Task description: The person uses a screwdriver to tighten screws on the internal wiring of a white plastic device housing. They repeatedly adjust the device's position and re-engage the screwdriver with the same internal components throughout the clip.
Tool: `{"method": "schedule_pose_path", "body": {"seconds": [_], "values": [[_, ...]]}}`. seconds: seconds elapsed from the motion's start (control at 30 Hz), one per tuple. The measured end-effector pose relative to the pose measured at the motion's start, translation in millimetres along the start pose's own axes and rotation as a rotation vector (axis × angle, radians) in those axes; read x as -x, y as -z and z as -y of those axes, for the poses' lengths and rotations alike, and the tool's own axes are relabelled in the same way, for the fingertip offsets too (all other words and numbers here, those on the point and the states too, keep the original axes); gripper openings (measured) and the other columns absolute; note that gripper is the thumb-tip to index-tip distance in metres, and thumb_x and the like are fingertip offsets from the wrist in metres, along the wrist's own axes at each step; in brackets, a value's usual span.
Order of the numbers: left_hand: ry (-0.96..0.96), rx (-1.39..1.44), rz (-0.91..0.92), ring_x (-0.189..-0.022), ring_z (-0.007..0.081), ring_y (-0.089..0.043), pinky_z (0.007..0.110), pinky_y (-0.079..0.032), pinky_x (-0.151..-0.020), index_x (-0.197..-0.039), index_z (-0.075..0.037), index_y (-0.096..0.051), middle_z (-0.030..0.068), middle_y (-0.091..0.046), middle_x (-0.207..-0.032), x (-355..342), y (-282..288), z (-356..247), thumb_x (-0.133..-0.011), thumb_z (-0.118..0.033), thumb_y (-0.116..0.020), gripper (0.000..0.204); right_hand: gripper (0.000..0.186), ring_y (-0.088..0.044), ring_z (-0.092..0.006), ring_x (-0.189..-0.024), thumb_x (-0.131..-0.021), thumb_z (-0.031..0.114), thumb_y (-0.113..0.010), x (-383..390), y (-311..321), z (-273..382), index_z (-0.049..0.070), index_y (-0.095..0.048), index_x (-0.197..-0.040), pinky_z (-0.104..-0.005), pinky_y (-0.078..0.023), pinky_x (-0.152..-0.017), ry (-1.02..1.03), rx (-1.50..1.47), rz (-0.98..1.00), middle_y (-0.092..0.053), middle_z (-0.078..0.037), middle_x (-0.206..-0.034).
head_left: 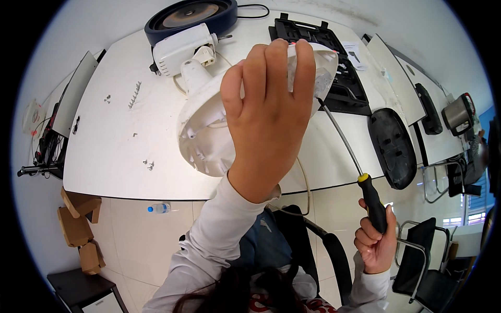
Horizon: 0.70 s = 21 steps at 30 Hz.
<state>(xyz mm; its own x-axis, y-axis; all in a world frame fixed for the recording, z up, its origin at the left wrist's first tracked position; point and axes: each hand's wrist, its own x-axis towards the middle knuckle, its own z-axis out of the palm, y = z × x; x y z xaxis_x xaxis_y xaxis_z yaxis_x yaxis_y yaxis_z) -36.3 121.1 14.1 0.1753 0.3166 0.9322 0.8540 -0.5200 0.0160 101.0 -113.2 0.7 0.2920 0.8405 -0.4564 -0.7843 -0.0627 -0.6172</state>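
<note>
A white plastic housing (195, 122) with a hollow, ribbed underside is tipped up on the table. It looks like the base of a fan, joined by a neck to a white motor head (183, 48) with a metal shaft. My left hand (271, 109) reaches over the housing, its fingers hooked on the far edge. My right hand (377, 237) is wrapped round the black and yellow handle of a screwdriver (342, 130). The blade slants up and left, its tip at the housing's right end; whether it sits on a screw is too small to tell.
Loose screws (135, 95) lie in small groups on the white table (104, 156). At the back are a dark blue round part (192, 15) and an open black tool case (347, 86). A black oval cover (392, 148) rests at the right edge. A cable (308, 185) hangs over the front.
</note>
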Motion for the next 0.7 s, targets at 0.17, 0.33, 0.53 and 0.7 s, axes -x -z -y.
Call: {"method": "schedule_pose_path", "body": {"seconds": [0.17, 0.33, 0.53, 0.7], "values": [[-0.010, -0.026, 0.001, -0.099, 0.0174, -0.050, 0.034, -0.028, -0.091, -0.109, -0.012, -0.054, 0.0026, -0.052, -0.102, 0, 0, 1, -0.067, -0.008, -0.059, 0.042, 0.062, -0.023, -0.0036, -0.038, -0.094, 0.048, -0.038, -4, 2, -9, -0.007, -0.039, -0.125, -0.0176, -0.022, -0.034, 0.237, 0.527, 0.065, -0.027, 0.006, -0.050], [-0.005, -0.004, 0.002, -0.100, 0.0174, -0.049, 0.034, -0.028, -0.091, -0.109, -0.012, -0.053, 0.0026, -0.052, -0.103, 1, -1, 2, -0.067, -0.009, -0.058, 0.042, 0.061, -0.025, -0.0031, -0.039, -0.091, 0.046, -0.049, -9, 5, -22, -0.007, -0.044, -0.121, -0.0186, -0.023, -0.035, 0.414, 0.796, -0.027, -0.030, 0.004, -0.051], [-0.010, 0.021, 0.017, -0.102, 0.0185, -0.049, 0.035, -0.028, -0.091, -0.111, -0.011, -0.053, 0.0035, -0.053, -0.105, 1, 2, 4, -0.066, -0.012, -0.060, 0.046, 0.057, -0.036, -0.0048, -0.043, -0.089, 0.041, -0.054, -10, 13, -15, -0.005, -0.046, -0.123, -0.0197, -0.030, -0.040, 0.530, 0.951, -0.063, -0.041, 0.001, -0.056], [0.011, 0.086, 0.036, -0.105, 0.0193, -0.048, 0.036, -0.028, -0.092, -0.113, -0.011, -0.053, 0.0039, -0.052, -0.108, 0, 6, 3, -0.062, -0.016, -0.064, 0.052, 0.068, -0.026, -0.0038, -0.039, -0.085, 0.052, -0.054, -15, 14, -32, -0.006, -0.045, -0.121, -0.0193, -0.024, -0.035, 0.541, 0.836, -0.119, -0.029, 0.004, -0.051]]}}
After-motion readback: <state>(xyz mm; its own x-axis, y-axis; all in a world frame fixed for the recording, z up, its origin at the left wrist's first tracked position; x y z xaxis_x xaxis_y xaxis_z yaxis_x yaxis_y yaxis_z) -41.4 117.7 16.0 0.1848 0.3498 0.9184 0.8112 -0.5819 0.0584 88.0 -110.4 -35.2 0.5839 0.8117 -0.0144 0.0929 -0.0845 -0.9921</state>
